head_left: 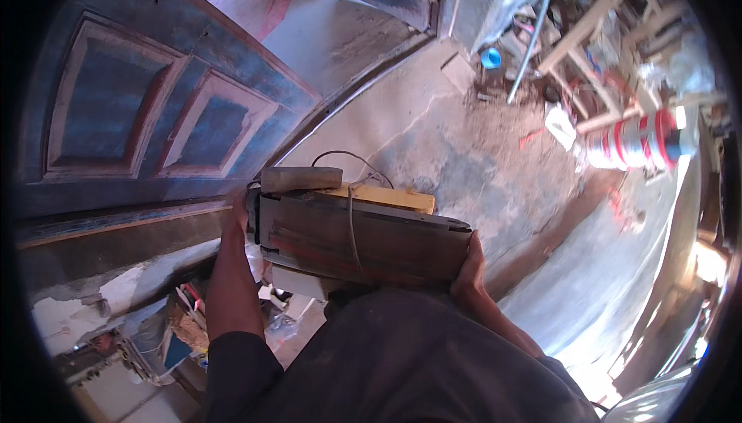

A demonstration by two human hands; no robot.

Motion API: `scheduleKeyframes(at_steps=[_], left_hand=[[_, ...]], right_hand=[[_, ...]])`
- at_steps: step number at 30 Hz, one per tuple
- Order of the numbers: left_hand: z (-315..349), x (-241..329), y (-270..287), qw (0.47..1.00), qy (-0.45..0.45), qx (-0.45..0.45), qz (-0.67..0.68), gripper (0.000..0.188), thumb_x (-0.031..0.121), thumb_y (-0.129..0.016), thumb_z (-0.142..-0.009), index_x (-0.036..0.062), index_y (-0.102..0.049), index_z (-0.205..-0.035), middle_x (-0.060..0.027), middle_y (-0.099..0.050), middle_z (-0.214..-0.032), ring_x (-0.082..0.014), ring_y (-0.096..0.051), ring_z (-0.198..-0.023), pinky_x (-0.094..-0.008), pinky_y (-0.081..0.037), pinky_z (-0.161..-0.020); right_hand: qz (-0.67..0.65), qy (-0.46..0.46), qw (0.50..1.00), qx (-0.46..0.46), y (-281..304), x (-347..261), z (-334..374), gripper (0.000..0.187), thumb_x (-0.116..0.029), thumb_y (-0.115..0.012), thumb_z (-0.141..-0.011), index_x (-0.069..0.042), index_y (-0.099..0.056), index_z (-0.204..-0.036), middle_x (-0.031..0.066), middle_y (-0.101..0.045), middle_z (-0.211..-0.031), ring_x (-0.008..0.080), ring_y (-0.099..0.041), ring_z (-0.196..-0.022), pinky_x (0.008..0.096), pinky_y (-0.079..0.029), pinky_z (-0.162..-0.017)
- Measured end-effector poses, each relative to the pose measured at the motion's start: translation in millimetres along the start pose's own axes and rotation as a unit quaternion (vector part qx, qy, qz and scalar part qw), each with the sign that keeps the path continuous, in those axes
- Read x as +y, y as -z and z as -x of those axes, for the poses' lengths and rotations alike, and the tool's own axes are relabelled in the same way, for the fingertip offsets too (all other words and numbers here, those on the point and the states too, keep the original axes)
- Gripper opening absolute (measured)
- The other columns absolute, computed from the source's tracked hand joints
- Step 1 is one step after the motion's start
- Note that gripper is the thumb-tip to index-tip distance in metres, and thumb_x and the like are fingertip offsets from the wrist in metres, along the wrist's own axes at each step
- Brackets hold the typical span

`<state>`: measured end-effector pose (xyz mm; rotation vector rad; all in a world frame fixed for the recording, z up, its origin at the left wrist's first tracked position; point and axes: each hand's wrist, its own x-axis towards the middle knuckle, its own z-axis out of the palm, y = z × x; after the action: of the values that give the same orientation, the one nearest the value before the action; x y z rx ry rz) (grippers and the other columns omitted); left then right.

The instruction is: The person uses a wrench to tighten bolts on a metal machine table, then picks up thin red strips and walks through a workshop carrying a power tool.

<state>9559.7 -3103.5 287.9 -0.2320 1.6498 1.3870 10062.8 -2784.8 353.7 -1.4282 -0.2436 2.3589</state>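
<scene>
A long, dark, dusty box-shaped object (402, 247) is held in front of my body. My left hand (240, 210) grips its left end, with the fingers mostly hidden. On its right end, my right hand (468, 267) is closed round the corner. A cord (352, 230) runs down over its front side and loops up behind it. Along its top lies a yellow bar-like piece (390, 197), and a greyish-brown block (301, 179) sits at the top left. Its exact kind cannot be made out.
A worn blue panelled door (185, 125) stands close on my left, beside a doorway sill (371, 71). Wooden frames (587, 63), a blue cup (491, 58) and red-and-white buckets (630, 143) are at the right. Clutter (185, 326) lies at lower left.
</scene>
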Motion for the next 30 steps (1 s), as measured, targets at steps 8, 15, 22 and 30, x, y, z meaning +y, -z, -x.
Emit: scheduleKeyframes(at_steps=[8, 15, 22, 30], left_hand=[[-187, 122, -117, 0.997, -0.065, -0.043, 0.023, 0.044, 0.039, -0.050, -0.103, 0.0085, -0.068, -0.128, -0.0077, -0.072, -0.115, -0.0239, -0.068, -0.096, -0.0399, -0.056, -0.089], [-327, 243, -129, 0.989, -0.069, 0.134, -0.003, 0.050, 0.046, -0.050, -0.101, 0.0063, -0.068, -0.125, -0.0073, -0.069, -0.107, -0.0245, -0.062, -0.095, -0.0415, -0.049, -0.095], [-392, 392, -183, 0.995, -0.018, 0.001, 0.095, 0.034, 0.036, -0.057, -0.097, 0.0093, -0.075, -0.106, -0.0097, -0.074, -0.098, -0.0228, -0.067, -0.085, -0.0404, -0.055, -0.081], [-441, 529, -176, 0.989, -0.024, 0.086, 0.120, 0.035, 0.040, -0.055, -0.095, 0.0123, -0.077, -0.094, -0.0109, -0.075, -0.094, -0.0260, -0.066, -0.078, -0.0437, -0.054, -0.075]], right_hand=[[0.123, 0.100, 0.987, -0.030, -177, -166, -145, 0.063, -0.053, -0.035, -0.109, -0.001, -0.057, -0.139, 0.0154, -0.064, -0.137, 0.0291, -0.062, -0.122, 0.0410, -0.044, -0.114], [0.058, 0.061, 0.988, -0.132, -321, -250, -265, 0.062, -0.051, -0.034, -0.109, -0.004, -0.057, -0.141, 0.0171, -0.061, -0.140, 0.0308, -0.061, -0.127, 0.0431, -0.046, -0.113], [0.129, 0.030, 0.985, -0.111, -464, -358, -395, 0.061, -0.050, -0.034, -0.109, -0.003, -0.059, -0.138, 0.0182, -0.064, -0.135, 0.0326, -0.064, -0.121, 0.0445, -0.051, -0.107], [0.237, -0.031, 0.962, -0.136, -667, -435, -479, 0.060, -0.050, -0.035, -0.108, -0.003, -0.060, -0.136, 0.0180, -0.065, -0.132, 0.0325, -0.066, -0.117, 0.0444, -0.052, -0.104]])
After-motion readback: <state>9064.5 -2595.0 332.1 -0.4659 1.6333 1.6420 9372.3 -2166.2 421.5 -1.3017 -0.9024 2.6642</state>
